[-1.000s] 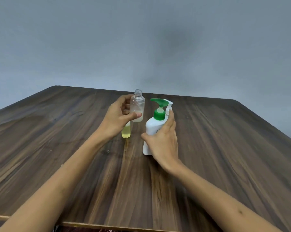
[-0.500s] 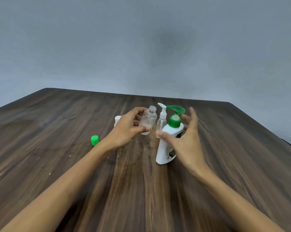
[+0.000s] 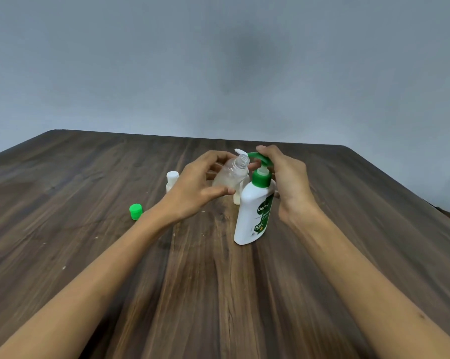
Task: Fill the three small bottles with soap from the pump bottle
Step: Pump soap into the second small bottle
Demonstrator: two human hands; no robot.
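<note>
White pump bottle (image 3: 252, 216), green cap (image 3: 135, 211)

Two bare forearms reaching in from the lower edge, no sleeves in view, left hand (image 3: 192, 193) and right hand (image 3: 290, 182) both bare, slim wrists, no rings, no watch, no gloves

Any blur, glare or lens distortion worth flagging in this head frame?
Head view: soft, even light, no glare; a dim smudge of shadow on the wall. Wide-angle stretch at the forearms. Clear bottle in the left hand slightly smeared; pump bottle label partly readable.
</note>
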